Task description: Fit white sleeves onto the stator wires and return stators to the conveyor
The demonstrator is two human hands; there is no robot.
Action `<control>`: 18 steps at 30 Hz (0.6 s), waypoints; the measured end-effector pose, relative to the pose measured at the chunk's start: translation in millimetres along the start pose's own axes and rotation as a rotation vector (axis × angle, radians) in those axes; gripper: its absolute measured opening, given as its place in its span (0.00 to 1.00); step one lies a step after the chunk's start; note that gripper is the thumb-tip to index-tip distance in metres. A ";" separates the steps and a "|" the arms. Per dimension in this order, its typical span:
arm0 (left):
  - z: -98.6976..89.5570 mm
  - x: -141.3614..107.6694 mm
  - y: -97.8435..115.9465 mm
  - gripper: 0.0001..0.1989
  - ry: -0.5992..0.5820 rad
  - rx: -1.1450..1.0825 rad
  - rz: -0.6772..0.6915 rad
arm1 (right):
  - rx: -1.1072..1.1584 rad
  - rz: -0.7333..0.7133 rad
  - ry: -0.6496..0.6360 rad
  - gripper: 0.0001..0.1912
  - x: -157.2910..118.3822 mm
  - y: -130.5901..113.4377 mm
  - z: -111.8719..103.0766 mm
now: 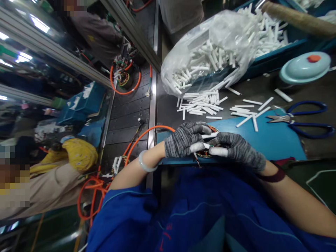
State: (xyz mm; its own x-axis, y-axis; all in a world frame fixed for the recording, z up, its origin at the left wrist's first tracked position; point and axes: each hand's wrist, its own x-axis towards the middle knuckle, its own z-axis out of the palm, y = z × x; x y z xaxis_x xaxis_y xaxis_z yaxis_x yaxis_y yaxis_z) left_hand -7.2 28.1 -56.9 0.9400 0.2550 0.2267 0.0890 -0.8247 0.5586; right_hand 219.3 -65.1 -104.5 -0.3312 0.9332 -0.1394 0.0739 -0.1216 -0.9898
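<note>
Both my hands wear grey knitted gloves with whitish fingertips and meet over a round wire-wound coil part (204, 154) at the front edge of a blue mat (278, 140). My left hand (181, 140) is closed, thumb and fingers pinching a thin white tube (206, 145). From the other side, my right hand (233, 148) pinches the same tube near a small green bit. A second white tube (211, 135) lies between the fingers of both hands. Most of the coil is hidden under the gloves. An orange hose (154, 128) runs to it from the left.
Loose white tubes (202, 103) lie behind the mat, beside a clear plastic bag (210, 52) full of them. Blue-handled snips (291, 119) and a light blue lidded container (304, 68) are at right. A slatted conveyor (126, 115) runs along the left, with co-workers beyond.
</note>
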 end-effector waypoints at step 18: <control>-2.4 -0.1 -10.8 0.17 -0.049 -0.130 -0.093 | -0.175 -0.208 0.113 0.14 -2.9 18.9 0.7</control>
State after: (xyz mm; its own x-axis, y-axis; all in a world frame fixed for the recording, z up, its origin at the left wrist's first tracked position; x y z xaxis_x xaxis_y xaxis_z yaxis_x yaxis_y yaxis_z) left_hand -9.1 38.2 -61.0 0.9449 0.2998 0.1314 0.1365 -0.7257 0.6743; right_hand 220.9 -70.3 -122.9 -0.2498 0.9650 0.0798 0.1799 0.1272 -0.9754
